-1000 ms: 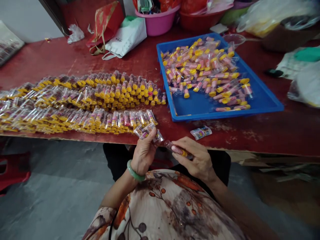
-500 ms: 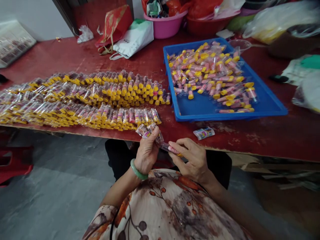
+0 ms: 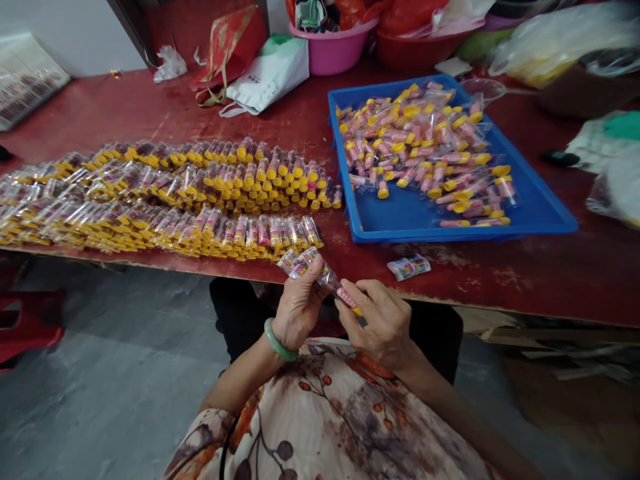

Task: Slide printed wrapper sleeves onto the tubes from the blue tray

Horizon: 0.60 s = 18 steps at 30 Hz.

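Note:
My left hand point(image 3: 299, 300), with a green bangle on its wrist, is closed on printed plastic sleeves point(image 3: 300, 262) that fan out past the thumb. My right hand point(image 3: 377, 317) pinches a clear tube point(image 3: 347, 298) with pink contents and a yellow cap. The tube's far end meets the sleeves at my left fingers; whether it is inside one I cannot make out. Both hands are just off the table's front edge, above my lap. A small stack of printed sleeves point(image 3: 409, 267) lies on the table beyond my right hand.
Rows of sleeved, yellow-capped tubes point(image 3: 240, 233) are piled on the red table point(image 3: 165, 120) at left. A blue tray point(image 3: 390, 217) at right holds many loose tubes. Behind are bags point(image 3: 270, 77), a pink basin point(image 3: 335, 50) and plastic bags point(image 3: 565, 47). A red stool point(image 3: 33, 327) stands at lower left.
The tube and the sleeves have come closer together, with the tube's clear end now up against my left fingers. My left hand has shifted slightly right.

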Available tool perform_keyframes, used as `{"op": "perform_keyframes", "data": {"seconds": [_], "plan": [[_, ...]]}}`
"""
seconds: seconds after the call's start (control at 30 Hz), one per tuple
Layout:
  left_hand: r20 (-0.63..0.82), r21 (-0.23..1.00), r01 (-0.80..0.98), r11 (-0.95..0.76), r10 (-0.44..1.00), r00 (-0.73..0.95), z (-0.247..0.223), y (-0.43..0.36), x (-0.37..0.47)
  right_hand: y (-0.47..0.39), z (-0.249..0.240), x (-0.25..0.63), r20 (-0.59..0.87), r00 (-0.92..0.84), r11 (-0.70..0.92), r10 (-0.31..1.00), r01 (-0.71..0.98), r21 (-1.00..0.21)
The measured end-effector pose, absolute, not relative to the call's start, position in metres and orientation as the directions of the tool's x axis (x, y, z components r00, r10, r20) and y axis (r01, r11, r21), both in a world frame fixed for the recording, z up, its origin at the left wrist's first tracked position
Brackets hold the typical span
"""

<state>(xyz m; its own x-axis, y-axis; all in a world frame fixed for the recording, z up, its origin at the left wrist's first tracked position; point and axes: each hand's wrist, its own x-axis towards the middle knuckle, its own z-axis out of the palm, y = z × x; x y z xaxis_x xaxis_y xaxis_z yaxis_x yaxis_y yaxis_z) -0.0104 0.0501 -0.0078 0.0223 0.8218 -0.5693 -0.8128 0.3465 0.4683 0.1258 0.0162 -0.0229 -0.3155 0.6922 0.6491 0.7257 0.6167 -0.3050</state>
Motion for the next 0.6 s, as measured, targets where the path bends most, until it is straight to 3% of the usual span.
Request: {"op": "perform_keyframes", "data": {"seconds": [0.23,0.47,0.6], "plan": [[-0.474,0.618,-0.708,0.343,0.88,0.013,-0.014,0.044,-0.01,0.02,-0.023,0.121,0.663,-0.163,0.564,0.731,0.692,-0.451],[-0.416,0.701,-0.609,0.371,0.906,0.073,-0.007,0.038,-0.012,0.027,-0.004,0.115,0.543,-0.087,0.441,0.835,0.696,-0.567],[-0.389,0.698,-0.609,0.377,0.914,0.119,-0.005,0.039,-0.016,0.035,0.007,0.125,0.466,-0.195,0.488,0.863,0.561,-0.669]]}}
